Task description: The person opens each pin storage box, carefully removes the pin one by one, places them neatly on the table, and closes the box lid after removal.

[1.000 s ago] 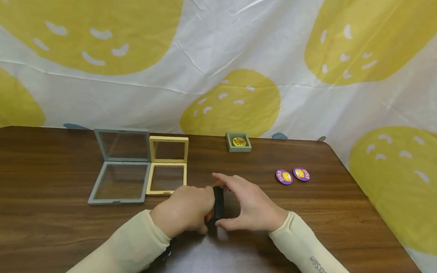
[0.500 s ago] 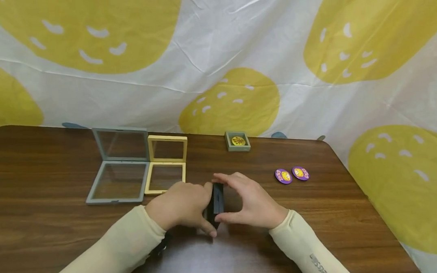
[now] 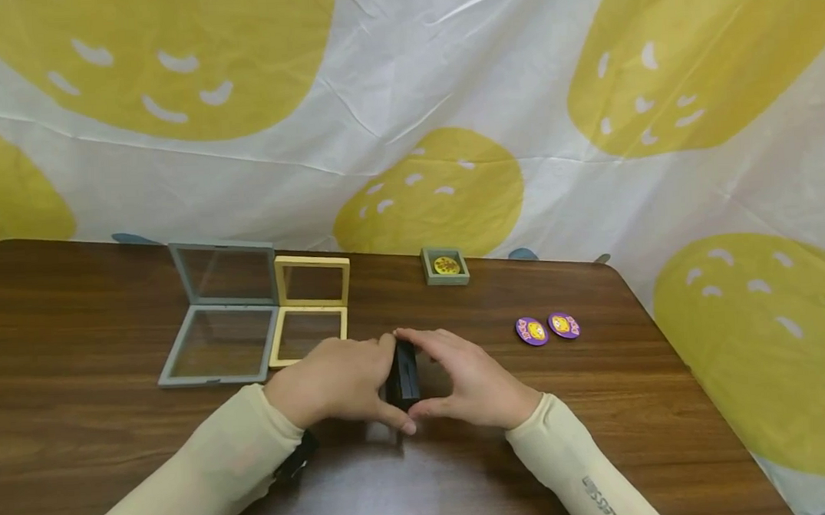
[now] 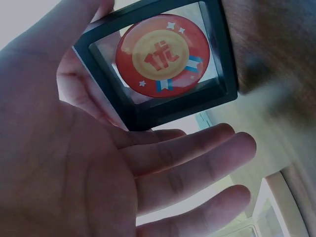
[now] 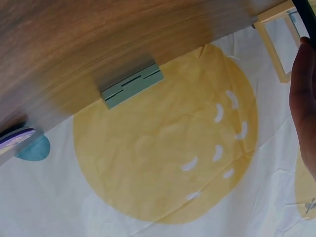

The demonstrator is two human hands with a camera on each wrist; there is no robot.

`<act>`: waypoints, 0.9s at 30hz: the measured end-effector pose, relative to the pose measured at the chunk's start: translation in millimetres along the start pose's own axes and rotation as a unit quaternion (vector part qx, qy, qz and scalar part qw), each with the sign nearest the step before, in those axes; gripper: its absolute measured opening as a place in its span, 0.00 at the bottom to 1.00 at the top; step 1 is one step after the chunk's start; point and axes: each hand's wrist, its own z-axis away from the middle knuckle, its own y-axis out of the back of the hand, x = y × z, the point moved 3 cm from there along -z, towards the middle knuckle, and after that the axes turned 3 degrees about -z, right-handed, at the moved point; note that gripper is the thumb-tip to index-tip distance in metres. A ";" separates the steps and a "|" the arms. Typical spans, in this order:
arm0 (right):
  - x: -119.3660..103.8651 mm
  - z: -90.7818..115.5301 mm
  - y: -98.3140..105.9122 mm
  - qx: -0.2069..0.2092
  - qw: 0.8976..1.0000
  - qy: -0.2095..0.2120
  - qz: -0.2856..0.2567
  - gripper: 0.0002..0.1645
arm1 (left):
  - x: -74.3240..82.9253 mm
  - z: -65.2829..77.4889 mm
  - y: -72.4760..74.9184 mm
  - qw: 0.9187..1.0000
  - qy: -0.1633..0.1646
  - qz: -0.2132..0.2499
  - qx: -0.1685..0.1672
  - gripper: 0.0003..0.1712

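Upright between my hands is a black square display frame (image 3: 404,377), its narrow edge turned up in the head view. Behind its clear film, in the left wrist view, sits a round red badge (image 4: 163,55) with a gold centre. My left hand (image 3: 345,383) holds the frame's left side, thumb at the near end and forefinger at the far end; the other fingers (image 4: 192,170) extend straight. From the right, my right hand (image 3: 476,385) grips the same ends with thumb and forefinger. The right wrist view shows only part of a finger and the frame's dark corner.
An open grey display frame (image 3: 210,307) and an open yellow one (image 3: 347,329) stand at the left on the brown table (image 3: 88,425). A small green frame (image 3: 445,281) with a yellow badge sits at the back. Two purple badges (image 3: 532,331) lie at the right.
My left hand has shifted from covering the frame's side to holding its ends, with the thumb now at the near end. The frame has tipped slightly, showing more of its edge.
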 end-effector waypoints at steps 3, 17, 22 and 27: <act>-1.0 -0.6 -0.9 -0.017 1.000 0.003 -0.006 0.54 | -0.2 0.7 2.5 1.000 0.003 0.000 0.004 0.59; 3.0 2.5 4.2 -0.093 0.962 -0.079 -0.243 0.44 | 6.3 -5.5 0.2 0.998 -0.014 -0.013 0.054 0.45; 4.6 1.6 9.5 -0.046 0.972 -0.124 -0.195 0.27 | 12.7 -5.1 -2.5 0.998 -0.037 0.013 0.057 0.44; 8.4 -0.2 7.2 -0.039 0.970 -0.183 -0.153 0.26 | 13.7 -6.1 -2.9 0.998 -0.034 -0.002 0.049 0.42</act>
